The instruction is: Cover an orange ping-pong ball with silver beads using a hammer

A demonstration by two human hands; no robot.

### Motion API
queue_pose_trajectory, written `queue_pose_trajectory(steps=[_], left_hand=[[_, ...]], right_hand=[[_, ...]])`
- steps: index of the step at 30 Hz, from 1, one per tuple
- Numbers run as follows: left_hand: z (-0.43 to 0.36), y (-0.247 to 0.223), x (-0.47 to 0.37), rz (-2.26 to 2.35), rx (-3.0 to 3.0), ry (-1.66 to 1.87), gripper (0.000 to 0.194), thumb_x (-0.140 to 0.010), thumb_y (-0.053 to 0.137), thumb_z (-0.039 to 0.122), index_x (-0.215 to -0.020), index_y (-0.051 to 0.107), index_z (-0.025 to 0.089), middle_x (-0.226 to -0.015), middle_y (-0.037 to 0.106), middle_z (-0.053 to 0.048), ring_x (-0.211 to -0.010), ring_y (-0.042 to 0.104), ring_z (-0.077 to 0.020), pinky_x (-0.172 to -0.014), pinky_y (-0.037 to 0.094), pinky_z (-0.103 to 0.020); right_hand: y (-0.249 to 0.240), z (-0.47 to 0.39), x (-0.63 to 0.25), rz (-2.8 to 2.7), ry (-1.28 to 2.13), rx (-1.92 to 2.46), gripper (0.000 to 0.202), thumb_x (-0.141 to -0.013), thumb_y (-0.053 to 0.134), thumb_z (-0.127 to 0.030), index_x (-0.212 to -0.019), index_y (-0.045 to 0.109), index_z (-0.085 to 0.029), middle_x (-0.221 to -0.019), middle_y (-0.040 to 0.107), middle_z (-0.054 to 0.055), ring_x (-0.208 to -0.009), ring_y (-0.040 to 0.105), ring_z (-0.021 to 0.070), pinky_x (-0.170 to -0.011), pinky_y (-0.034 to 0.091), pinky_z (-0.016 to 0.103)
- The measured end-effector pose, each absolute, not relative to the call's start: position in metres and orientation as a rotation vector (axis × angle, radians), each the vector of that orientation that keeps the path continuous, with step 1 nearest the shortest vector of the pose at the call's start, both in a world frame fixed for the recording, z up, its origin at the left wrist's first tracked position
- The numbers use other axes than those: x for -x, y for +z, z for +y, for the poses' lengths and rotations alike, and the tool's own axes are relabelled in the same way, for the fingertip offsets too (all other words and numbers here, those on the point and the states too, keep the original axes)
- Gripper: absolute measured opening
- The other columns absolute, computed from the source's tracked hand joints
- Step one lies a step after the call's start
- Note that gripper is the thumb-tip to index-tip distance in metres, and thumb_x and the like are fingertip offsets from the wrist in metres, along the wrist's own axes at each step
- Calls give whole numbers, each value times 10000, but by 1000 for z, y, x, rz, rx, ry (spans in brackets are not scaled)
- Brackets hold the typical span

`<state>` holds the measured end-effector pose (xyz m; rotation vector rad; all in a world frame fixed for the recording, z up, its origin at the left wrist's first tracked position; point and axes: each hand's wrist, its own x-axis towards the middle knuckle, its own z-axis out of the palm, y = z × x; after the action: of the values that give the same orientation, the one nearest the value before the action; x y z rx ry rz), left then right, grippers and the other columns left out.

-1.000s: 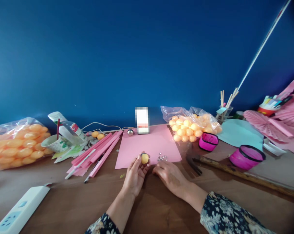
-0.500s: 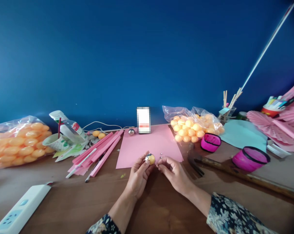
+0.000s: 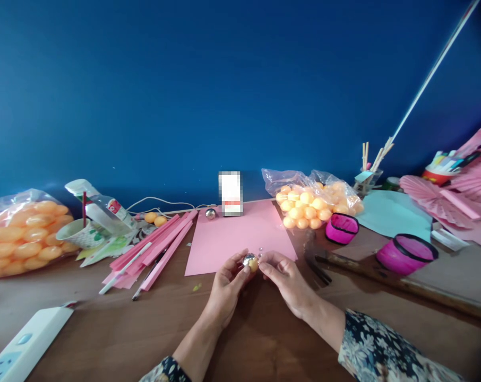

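Sitting clamped in the fingers of the left hand (image 3: 226,285), the ball (image 3: 250,261) is held at the near edge of the pink sheet (image 3: 240,232). Beside it the right hand (image 3: 285,278) is poised, fingertips nearly together; whether anything is pinched cannot be told. Since a second ago, it has been brought over from the silver pieces (image 3: 260,249), so the ball seems now worked on.

A small round yellow ball (image 3: 250,261), partly shiny silver (yellow toward four o'clock); tiny silvery pieces (image 3: 260,249) at one o'clock.
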<state>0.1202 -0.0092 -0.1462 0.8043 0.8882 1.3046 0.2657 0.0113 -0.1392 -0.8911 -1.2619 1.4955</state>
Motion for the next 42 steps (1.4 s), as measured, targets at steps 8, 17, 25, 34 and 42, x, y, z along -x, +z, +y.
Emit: queue_pose_trajectory(steps=[8,17,25,34,42], left_hand=[[-9,-147,-121,897,-830,1332,387,-725,646,193,-1102,561,178,-1072,645,-89,-1010,582,-212,-959,397,-393],[-8,-147,-123,900,-853,1374,349,-683,678,156,-1021,600,179,-1009,671,-57,-965,599,-177,-884,452,-302],[-9,-149,-122,943,-855,1374,369,-663,694,180,-1020,601,170,-1030,662,-76,-969,595,-200,-881,446,-327],[-8,-151,-122,963,-870,1379,345,-669,690,181,-1001,596,164,-1012,660,-74,-963,595,-201,-885,444,-341],[-8,-151,-122,992,-869,1387,351,-655,697,176,-992,600,158,-988,668,-74,-942,605,-197,-864,458,-325]], right_hand=[[-140,11,-265,-1265,1508,894,111,-785,599,-295,-792,569,-188,-760,558,-15,-676,468,108,-643,383,230],[-139,13,-265,-1360,1457,920,143,-789,581,-319,-760,569,-180,-750,548,-1,-712,479,131,-667,396,248],[-136,12,-266,-1420,1457,947,185,-791,563,-364,-749,561,-184,-744,549,3,-725,500,145,-690,413,255],[-139,13,-266,-1450,1429,982,162,-789,581,-341,-755,573,-182,-720,545,-12,-697,494,130,-676,399,243],[-138,13,-266,-1497,1379,1006,175,-789,568,-353,-747,580,-183,-715,553,2,-723,510,150,-683,413,265]])
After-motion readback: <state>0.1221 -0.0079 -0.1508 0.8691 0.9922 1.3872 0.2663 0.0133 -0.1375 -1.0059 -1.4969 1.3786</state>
